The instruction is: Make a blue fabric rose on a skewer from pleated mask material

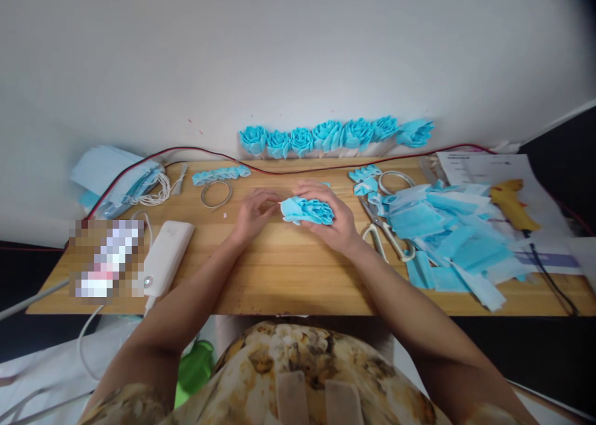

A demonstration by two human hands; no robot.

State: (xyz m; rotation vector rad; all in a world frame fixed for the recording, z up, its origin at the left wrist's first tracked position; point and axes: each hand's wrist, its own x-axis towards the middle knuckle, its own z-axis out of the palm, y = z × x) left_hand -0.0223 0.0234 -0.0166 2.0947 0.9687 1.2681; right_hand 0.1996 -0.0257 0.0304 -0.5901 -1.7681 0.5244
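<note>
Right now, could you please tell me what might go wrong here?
The right hand is cupped around the blue flower, so squeezing harder might crush its petals. The scissors lie beside the right forearm and could get bumped. The yellow glue gun lies beside loose blue strips; if hot, which I cannot tell, it might mark them.

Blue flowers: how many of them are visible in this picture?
8. One blue flower is in the right hand; seven others are in a row along the wall. Some overlap, so a hidden one is possible.
</note>
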